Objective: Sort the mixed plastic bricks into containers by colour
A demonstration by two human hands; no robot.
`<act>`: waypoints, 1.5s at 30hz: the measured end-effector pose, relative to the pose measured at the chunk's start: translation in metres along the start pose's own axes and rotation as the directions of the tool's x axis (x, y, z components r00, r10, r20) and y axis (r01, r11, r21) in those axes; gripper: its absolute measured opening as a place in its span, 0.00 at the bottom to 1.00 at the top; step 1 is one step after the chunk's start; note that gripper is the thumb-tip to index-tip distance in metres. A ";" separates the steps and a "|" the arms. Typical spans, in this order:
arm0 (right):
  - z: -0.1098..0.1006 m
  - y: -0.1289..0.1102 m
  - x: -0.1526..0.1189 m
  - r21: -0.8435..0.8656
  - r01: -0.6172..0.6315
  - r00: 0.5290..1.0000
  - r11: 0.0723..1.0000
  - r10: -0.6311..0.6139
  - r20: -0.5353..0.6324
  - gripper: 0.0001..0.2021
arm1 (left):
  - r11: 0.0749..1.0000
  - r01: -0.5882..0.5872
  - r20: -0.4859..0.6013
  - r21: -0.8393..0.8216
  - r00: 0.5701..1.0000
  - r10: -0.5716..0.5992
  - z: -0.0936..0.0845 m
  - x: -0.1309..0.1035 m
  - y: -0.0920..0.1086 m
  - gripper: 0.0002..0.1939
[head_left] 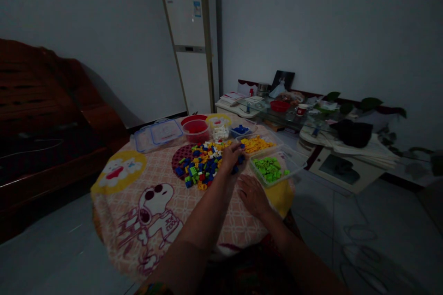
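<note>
The mixed toy bricks (200,166) lie in a loose heap on the patterned tablecloth (238,226): small, blocky pieces in blue, yellow, white, green and red. Taking that heap as the clock's centre, white bricks (220,134) sit at one o'clock, blue bricks (240,129) and yellow bricks (258,144) around two, and green bricks (269,169) in a clear tray at three. The left hand (231,156) reaches over the heap's three o'clock edge, fingers bent; a blue bit shows by its fingertips, but in this dim light I cannot tell whether they grip it. The right hand (254,195), at four o'clock, lies palm down with its fingers loosely spread (its underside is hidden). The left hand covers some bricks, and both forearms are cut off below.
</note>
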State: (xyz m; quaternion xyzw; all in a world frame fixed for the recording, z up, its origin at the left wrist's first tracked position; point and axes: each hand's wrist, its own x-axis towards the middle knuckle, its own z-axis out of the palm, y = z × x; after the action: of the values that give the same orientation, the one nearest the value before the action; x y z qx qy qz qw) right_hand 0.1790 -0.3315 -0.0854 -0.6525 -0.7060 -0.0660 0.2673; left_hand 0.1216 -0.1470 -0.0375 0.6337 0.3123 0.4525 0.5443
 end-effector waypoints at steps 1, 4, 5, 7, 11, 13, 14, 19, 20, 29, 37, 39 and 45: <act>0.000 0.000 0.000 -0.003 -0.002 1.000 1.000 0.002 -0.002 0.18 | 0.999 -0.010 0.033 -0.041 0.999 0.011 0.005 0.001 -0.003 0.24; 0.000 0.000 0.000 -0.004 -0.004 1.000 1.000 0.004 0.004 0.18 | 0.997 -0.041 0.109 -0.072 0.993 0.049 0.014 0.002 -0.008 0.27; 0.000 0.000 0.000 -0.001 -0.005 1.000 1.000 0.005 0.006 0.18 | 0.997 -0.053 0.121 -0.064 0.991 0.061 0.014 0.003 -0.008 0.27; 0.001 0.000 0.000 0.009 -0.007 1.000 1.000 0.007 0.009 0.19 | 0.997 -0.077 0.118 -0.028 0.990 0.080 0.009 0.005 -0.006 0.27; 0.002 0.001 0.000 0.024 -0.014 1.000 1.000 0.013 0.011 0.19 | 0.979 -0.148 0.064 0.142 0.988 0.140 -0.010 0.005 0.004 0.24; 0.002 0.001 0.000 0.023 -0.015 1.000 1.000 0.015 0.014 0.19 | 0.949 -0.166 0.035 0.269 0.986 0.163 -0.018 0.003 0.009 0.21; 0.002 0.001 0.000 0.021 -0.016 1.000 1.000 0.016 0.015 0.19 | 0.928 -0.166 0.028 0.334 0.986 0.166 -0.020 0.001 0.011 0.20; 0.000 0.001 0.000 0.014 -0.008 1.000 1.000 0.008 0.012 0.19 | 0.728 -0.167 0.101 0.665 0.986 0.134 -0.018 -0.010 0.018 0.17; 0.000 0.000 0.000 0.011 -0.008 1.000 1.000 0.007 0.012 0.18 | 0.668 -0.178 0.131 0.722 0.984 0.121 -0.017 -0.012 0.019 0.17; -0.003 -0.001 0.001 0.014 -0.010 1.000 1.000 0.009 0.018 0.19 | 0.386 -0.276 0.283 0.880 0.958 0.039 -0.009 -0.022 0.018 0.17; 0.000 0.000 0.001 0.024 -0.019 1.000 1.000 0.018 0.021 0.19 | 0.414 -0.292 0.298 0.862 0.953 0.051 -0.009 -0.023 0.019 0.16; 0.000 0.000 0.001 0.025 -0.021 0.999 0.999 0.020 0.025 0.19 | 0.438 -0.289 0.296 0.852 0.954 0.054 -0.010 -0.023 0.019 0.15; 0.003 0.002 0.000 0.018 -0.019 1.000 1.000 0.019 0.023 0.20 | 0.528 -0.251 0.257 0.811 0.964 0.063 -0.011 -0.021 0.021 0.13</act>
State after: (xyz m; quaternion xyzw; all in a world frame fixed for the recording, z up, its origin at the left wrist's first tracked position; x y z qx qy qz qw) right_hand 0.1799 -0.3301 -0.0884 -0.6574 -0.7034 -0.0494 0.2658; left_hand 0.1015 -0.1654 -0.0217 0.8828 0.3764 0.2310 0.1601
